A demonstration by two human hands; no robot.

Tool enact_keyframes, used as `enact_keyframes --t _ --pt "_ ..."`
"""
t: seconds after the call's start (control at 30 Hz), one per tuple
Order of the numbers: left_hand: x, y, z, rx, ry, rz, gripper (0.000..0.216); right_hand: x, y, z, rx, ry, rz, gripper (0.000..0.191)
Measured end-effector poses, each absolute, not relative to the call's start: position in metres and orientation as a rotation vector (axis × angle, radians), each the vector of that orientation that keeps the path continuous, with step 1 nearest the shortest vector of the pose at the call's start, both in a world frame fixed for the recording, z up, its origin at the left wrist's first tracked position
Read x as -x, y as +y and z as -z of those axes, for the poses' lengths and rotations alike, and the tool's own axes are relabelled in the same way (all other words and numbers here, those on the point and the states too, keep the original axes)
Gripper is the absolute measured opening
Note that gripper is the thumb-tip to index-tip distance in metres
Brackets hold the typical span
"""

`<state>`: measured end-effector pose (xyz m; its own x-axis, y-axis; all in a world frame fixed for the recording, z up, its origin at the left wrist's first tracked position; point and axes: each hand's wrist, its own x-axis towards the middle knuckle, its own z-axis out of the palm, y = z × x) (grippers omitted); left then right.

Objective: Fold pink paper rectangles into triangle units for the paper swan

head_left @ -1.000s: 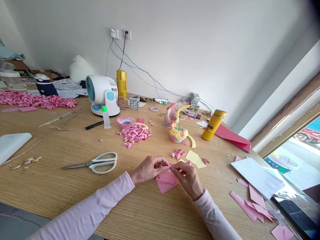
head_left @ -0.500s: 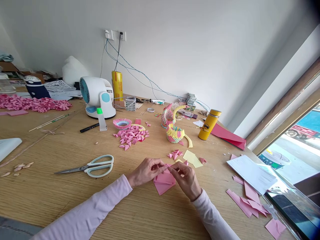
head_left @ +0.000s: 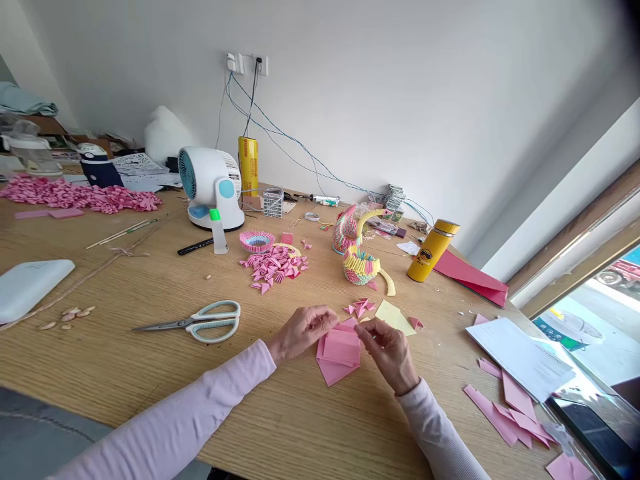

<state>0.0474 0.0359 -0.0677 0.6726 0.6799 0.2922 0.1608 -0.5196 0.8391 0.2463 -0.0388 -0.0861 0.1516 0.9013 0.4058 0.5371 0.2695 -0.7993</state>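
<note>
Both hands are over a small pile of pink paper pieces [head_left: 341, 352] on the wooden table. My left hand [head_left: 304, 331] has its thumb and fingers pinched together at the pile's upper left edge. My right hand [head_left: 387, 350] pinches at the upper right, a small gap from the left fingertips. Pink paper shows between the fingertips, but whether either hand grips a piece is unclear. Just beyond lie several folded pink triangles [head_left: 360, 307] and pale yellow paper [head_left: 395, 317]. White-handled scissors [head_left: 215, 322] rest open to the left.
Behind stand a yellow-rimmed folded-paper basket [head_left: 361, 267], a yellow bottle [head_left: 433, 251], a heap of pink folded pieces [head_left: 275, 265], a green-capped glue bottle [head_left: 219, 233] and a white fan [head_left: 213, 183]. Pink strips [head_left: 517, 393] and white papers [head_left: 517, 357] lie right.
My fingertips, together on a pink piece before, have moved apart, uncovering more of the pink pile. The whole view has shifted, so the table's things appear further right.
</note>
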Motion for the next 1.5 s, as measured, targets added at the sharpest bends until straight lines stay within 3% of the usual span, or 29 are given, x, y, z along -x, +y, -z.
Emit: enact_keyframes --t 0.13,0.27,0.43,0.57,0.9,1.1,1.5 --pt "-0.045 0.040 0.070 -2.165 0.791 -0.832 0.034 -0.265 -0.033 0.093 1.542 -1.224 -0.297 0.047" --pt "-0.045 0.042 0.078 -2.496 0.777 -0.732 0.038 -0.265 -0.035 0.091 1.621 -1.521 -0.120 0.035" --pt "-0.046 0.043 0.086 -2.634 0.778 -0.613 0.053 -0.253 -0.044 0.085 1.811 -1.812 -0.085 0.036" --pt "-0.047 0.044 0.088 -2.638 0.768 -0.595 0.051 -0.252 -0.044 0.088 1.873 -1.841 -0.181 0.032" --pt "-0.047 0.042 0.089 -2.523 0.802 -0.721 0.059 -0.262 -0.035 0.091 1.531 -1.637 -0.455 0.032" --pt "-0.053 0.040 0.081 -2.130 0.758 -0.845 0.032 -0.255 -0.037 0.084 1.334 -1.331 -0.781 0.035" --pt "-0.057 0.037 0.079 -1.697 0.554 -0.823 0.030 -0.240 -0.035 0.086 1.184 -1.344 -0.976 0.032"
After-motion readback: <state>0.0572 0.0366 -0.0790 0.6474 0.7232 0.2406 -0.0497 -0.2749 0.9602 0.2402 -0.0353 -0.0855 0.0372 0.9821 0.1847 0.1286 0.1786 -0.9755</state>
